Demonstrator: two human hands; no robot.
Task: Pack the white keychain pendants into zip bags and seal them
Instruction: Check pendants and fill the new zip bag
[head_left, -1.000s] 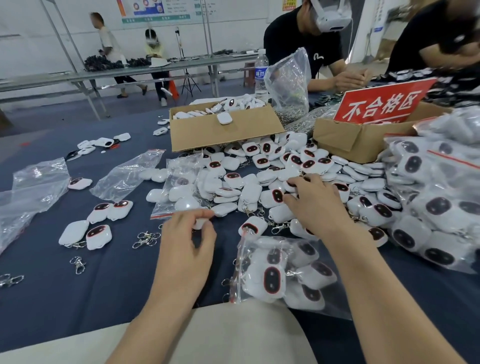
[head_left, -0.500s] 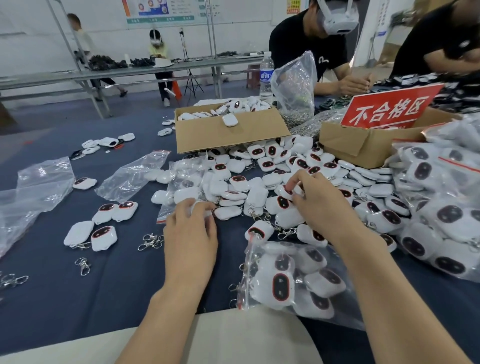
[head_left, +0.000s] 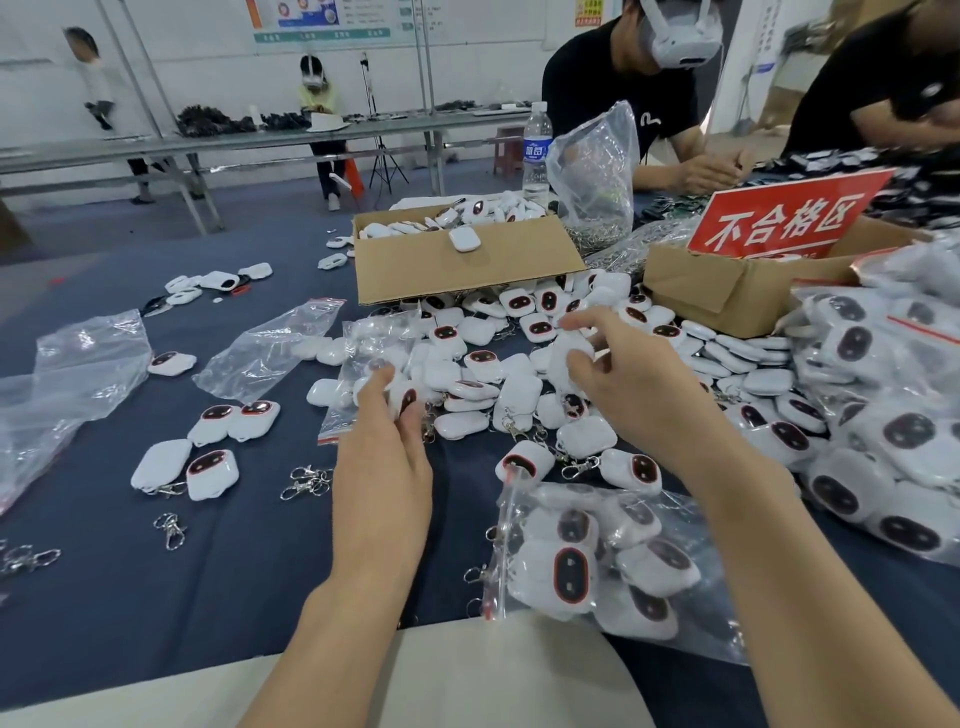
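Nearest to me, a filled zip bag (head_left: 644, 566) lies just under the right forearm, its pendants pressed face-up against the plastic. The arm hides its right side.

Left of that bag the left hand (head_left: 384, 457) is stretched forward, thumb and fingers pinching a dark-faced pendant (head_left: 406, 400). At those fingertips sits a half-filled zip bag (head_left: 363, 348), clear, with a red strip along its near edge. The pendant may be at the bag's mouth, but the crumpled plastic makes that hard to read.

The right hand (head_left: 623, 387), a little farther out and to the right, has its fingers curled round a white pendant (head_left: 569, 358). I cannot see that pendant's face.

Between and beyond both grips a loose pile of pendants (head_left: 493, 379) spreads over the dark blue table (head_left: 234, 571), with clips tangled among them. Left of the left hand lie loose metal clasps (head_left: 306, 480) and empty bags (head_left: 270, 343). Right of the right hand, stacked filled bags (head_left: 883, 415) run off the frame edge.

Past the pile stands an open cardboard box (head_left: 467, 265) with more pendants in it. To its right is a second box (head_left: 727, 296) bearing a red sign (head_left: 784, 218). Behind them are a water bottle (head_left: 536, 153) and a person in a headset (head_left: 597, 93), cut off at the top.
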